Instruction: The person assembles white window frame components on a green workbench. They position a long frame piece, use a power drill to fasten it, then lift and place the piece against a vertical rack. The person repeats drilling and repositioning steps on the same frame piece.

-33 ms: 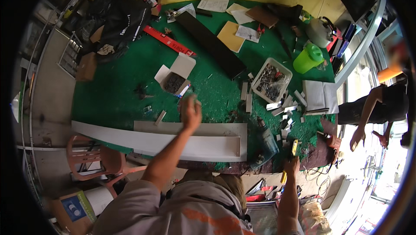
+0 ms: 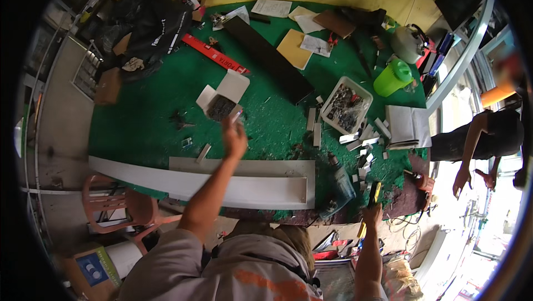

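My left hand (image 2: pixel 235 141) reaches over the green table to the near edge of a small open white carton (image 2: pixel 233 84). Its fingers are partly stretched and apart, and I see nothing held in them. Dark small pieces, likely screws (image 2: pixel 221 108), fill the carton. At the front right edge, my right hand (image 2: pixel 372 215) is closed round a long yellow-and-black hand tool (image 2: pixel 376 192) whose exact kind I cannot make out. Just left of that hand lies a teal power drill (image 2: pixel 341 181). A long white channel-shaped profile (image 2: pixel 244 191) lies along the table's front edge.
A tub of mixed hardware (image 2: pixel 366 98), scattered white offcuts (image 2: pixel 366 145), a green jug (image 2: pixel 393 78) and an orange drill (image 2: pixel 425 183) stand right. A black profile (image 2: pixel 269 59) and red level (image 2: pixel 214 54) lie behind. Another person's hand (image 2: pixel 462 181) shows at right.
My left hand has moved left and slightly away from me, up to the carton. The tool in my right hand has turned and shows more of its black side.
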### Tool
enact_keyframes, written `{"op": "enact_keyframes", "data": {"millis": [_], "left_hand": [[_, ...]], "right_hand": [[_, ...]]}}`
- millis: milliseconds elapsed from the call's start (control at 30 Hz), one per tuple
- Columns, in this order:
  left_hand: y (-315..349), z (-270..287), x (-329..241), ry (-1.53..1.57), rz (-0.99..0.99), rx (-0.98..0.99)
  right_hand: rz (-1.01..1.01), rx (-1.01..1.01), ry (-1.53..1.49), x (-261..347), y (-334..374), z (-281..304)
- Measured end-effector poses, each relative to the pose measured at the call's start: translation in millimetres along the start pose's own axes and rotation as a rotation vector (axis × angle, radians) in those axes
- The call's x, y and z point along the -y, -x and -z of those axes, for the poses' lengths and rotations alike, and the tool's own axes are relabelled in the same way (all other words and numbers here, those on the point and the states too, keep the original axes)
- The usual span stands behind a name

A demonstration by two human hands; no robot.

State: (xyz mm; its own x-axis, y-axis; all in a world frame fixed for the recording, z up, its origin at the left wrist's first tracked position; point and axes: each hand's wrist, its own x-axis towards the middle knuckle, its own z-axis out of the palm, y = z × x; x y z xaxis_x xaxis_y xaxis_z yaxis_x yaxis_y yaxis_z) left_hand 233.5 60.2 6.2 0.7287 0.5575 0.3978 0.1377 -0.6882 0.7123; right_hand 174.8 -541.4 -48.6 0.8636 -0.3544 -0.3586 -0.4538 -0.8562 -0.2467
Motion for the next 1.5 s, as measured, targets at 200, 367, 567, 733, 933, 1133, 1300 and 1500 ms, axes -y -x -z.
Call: {"op": "enact_keyframes", "data": {"millis": [200,367,567,733,933,1133,1300,1500], "left_hand": [[-112,4,125,-0.744,0.242,0.684],[-104,-2,130,-0.641,0.140,0.510],[-121,19,127,-0.490,0.132,0.443],[-131,29,131,-0.263,0.149,0.184],[-120,67,83,0.920,0.568,0.228],[-39,94,-53,1.274,0.641,0.535],[-8,111,-138,1.475,0.638,0.630],[-5,133,-167,1.552,0.707,0.507]], "right_hand": [[-0.225,-0.237,-0.293,-12,76,-8],[-0.312,-0.537,-0.579,-26,145,-35],[-0.743,-0.314,-0.854,-81,169,-46],[-0.716,-0.368,-0.837,-77,194,-68],[-0.305,-0.585,-0.725,0,228,-43],[0.009,-0.150,-0.929,157,237,42],[0.296,0.395,-1.170,281,262,67],[0.365,0.593,-1.244,327,285,79]]}}
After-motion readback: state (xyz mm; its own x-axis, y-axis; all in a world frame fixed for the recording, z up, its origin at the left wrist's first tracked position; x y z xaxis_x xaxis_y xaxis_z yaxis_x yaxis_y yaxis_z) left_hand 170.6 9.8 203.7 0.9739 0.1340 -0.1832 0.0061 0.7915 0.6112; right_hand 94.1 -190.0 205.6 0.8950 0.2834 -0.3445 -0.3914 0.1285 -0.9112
